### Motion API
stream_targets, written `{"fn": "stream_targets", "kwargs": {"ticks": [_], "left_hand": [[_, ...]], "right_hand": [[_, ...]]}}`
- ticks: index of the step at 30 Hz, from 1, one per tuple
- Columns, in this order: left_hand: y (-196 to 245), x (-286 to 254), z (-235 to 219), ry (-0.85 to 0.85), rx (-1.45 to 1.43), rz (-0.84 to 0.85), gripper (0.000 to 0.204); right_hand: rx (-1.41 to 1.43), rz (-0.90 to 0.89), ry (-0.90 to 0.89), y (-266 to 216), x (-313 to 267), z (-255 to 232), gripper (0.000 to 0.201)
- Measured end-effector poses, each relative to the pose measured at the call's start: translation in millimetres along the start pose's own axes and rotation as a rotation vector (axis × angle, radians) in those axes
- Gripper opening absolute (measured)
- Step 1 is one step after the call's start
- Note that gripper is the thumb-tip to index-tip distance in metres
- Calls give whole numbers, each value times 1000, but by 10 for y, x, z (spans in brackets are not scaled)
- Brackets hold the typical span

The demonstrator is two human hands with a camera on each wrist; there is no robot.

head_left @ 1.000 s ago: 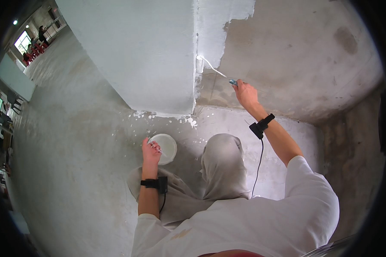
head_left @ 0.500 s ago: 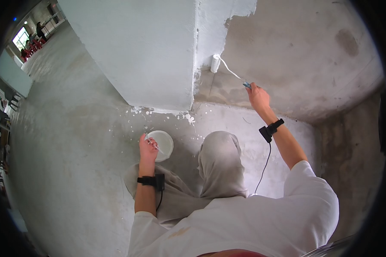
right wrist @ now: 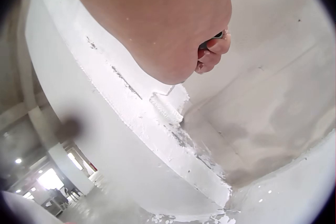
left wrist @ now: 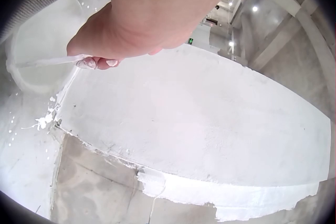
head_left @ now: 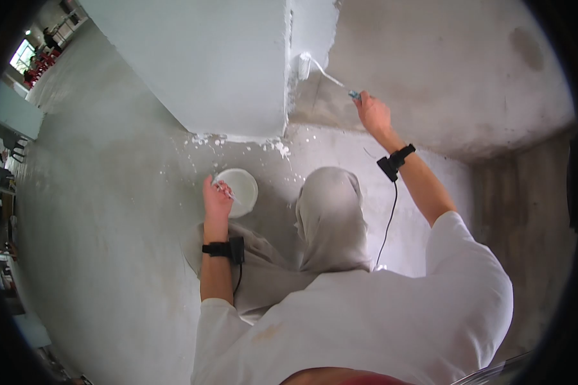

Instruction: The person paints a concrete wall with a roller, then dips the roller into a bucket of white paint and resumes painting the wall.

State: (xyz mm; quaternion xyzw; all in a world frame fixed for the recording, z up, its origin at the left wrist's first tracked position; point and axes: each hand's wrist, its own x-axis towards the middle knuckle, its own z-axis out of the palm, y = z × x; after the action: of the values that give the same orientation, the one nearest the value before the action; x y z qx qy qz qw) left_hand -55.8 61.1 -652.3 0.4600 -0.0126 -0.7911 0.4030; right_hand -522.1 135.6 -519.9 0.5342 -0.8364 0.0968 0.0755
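Note:
My right hand [head_left: 374, 115] grips the blue-green handle of a paint roller [head_left: 304, 66]. The roller's white sleeve lies against the rear wall beside the inner corner, at the lower edge of a wet white patch. In the right wrist view, the curled fingers [right wrist: 210, 58] are partly hidden by the hand, with the roller sleeve [right wrist: 167, 109] beyond. Beside the bucket [head_left: 255, 192] of pale paint on the floor, my left hand [head_left: 217, 197] pinches a thin white strip [left wrist: 47, 62] that stretches across the bucket's opening. I cannot tell whether it is the bucket's handle or a loose stick. White paint marks the left fingertips.
A pale painted wall block [head_left: 199, 64] juts out left of the roller. Bare grey wall [head_left: 424, 70] extends to the right. White paint splashes [head_left: 279, 149] dot the floor at the block's foot. My bent knee [head_left: 331, 205] stands between the hands. People and red chairs are far off.
The roller moved right, off the inner corner, then partly back left toward it. The left hand stays by the bucket with the white strip. The head view has tilted, shifting the scene upward.

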Motion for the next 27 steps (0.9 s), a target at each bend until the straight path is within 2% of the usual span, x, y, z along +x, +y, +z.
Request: {"fn": "stream_targets", "kwargs": {"ticks": [4,8,12,16,21,27], "left_hand": [[1,15,-29,-26,12,-3,39],[12,-9,-22,-18,7,-18,38],[4,-78,64,13,-7,-20,38],[11,-44,13,-52,-33,-23,38],[11,-87,72,17,-4,-22,40],[15,-25,26,-8,-8,-25,40]], "right_hand": [[-11,49,9,270,-180,-37,28],[-7,50,19,311,-212,-70,28],[-14,27,5,157,-133,-47,28],[30,2,-10,-97,-32,88,28],[68,-16,-29,-164,-9,169,28],[51,75,-22,195,-205,158,28]]}}
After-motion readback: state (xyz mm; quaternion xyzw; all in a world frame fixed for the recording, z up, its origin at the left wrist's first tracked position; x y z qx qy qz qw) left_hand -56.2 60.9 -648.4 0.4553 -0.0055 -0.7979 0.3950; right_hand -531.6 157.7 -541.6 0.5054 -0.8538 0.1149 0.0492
